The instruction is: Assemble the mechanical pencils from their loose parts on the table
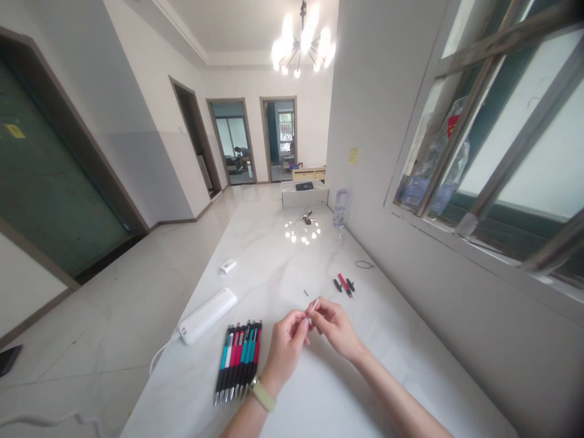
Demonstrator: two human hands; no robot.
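My left hand (286, 348) and right hand (335, 328) meet above the surface (278, 267), fingers (301, 325) pinching a slim pale pen part (314, 305) between them. Its long axis slants up and away rightward, near the row of pens (238, 359).

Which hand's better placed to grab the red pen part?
Right, likely: the right hand is nearer the red pen part, and the left hand, sharing the slim pen piece, sits farther.
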